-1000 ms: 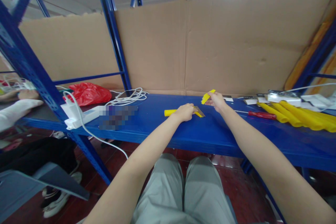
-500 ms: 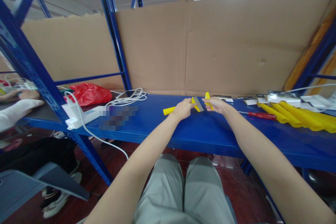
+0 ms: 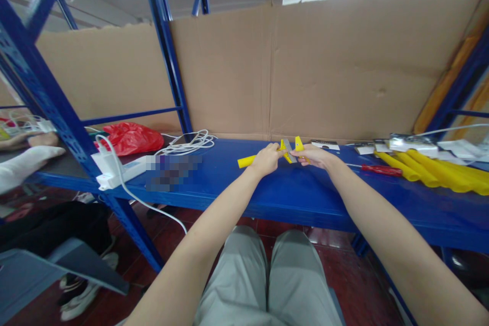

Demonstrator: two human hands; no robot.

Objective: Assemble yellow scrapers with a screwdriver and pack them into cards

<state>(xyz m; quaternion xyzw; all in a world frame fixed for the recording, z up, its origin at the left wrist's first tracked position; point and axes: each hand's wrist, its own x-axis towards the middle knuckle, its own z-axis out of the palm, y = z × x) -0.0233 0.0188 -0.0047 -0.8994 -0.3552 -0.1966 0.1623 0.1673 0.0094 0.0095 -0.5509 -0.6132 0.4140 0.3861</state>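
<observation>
My left hand is closed round a yellow-handled scraper; the handle end sticks out to the left of my fist. On the other side of the fist show its yellow head and a grey metal blade. Pinched in my right hand is a flat yellow plastic piece, close against the blade's right side. Whether the piece touches the blade I cannot tell. To the right of this hand lies a red-handled screwdriver, its shaft pointing towards my wrist.
Several yellow handles lie at the right of the blue bench, before small packets. On the left are a white power strip, coiled cable and a red bag. Cardboard stands behind. A co-worker's arm shows far left.
My right hand has moved slightly left, bringing the yellow piece up to the scraper's blade. The left hand keeps its hold in nearly the same place.
</observation>
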